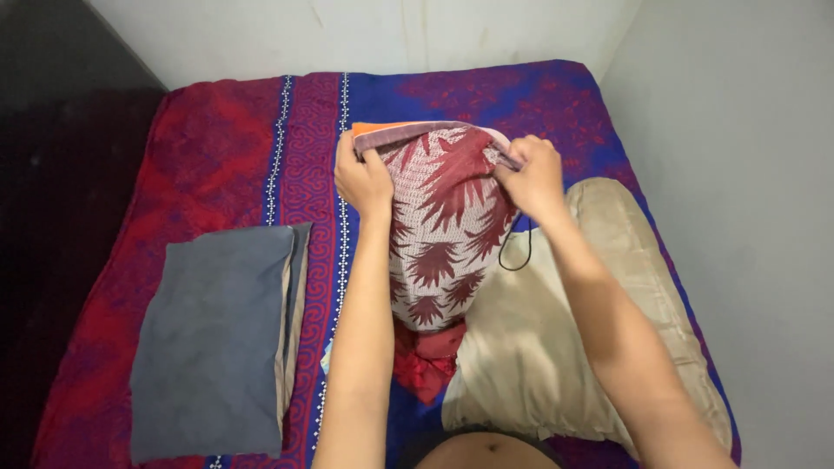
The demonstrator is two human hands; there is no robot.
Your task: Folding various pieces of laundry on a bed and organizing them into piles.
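Note:
A white cloth with dark red leaf prints (pixel 439 234) is stretched up between my two hands over the bed. My left hand (pixel 362 178) pinches its upper left edge. My right hand (pixel 532 178) grips the upper right edge. An orange and grey band (pixel 391 130) runs along the cloth's top rim. The lower end of the cloth narrows to a red bunch (pixel 426 360) near my body. A thin black cord loop (pixel 519 252) hangs just below my right wrist.
A folded grey cloth (pixel 213 343) with a beige layer under it lies at the left on the red and blue patterned bedspread (pixel 226 156). A beige pillow (pixel 539 347) rests at the right. White walls close in at the back and right.

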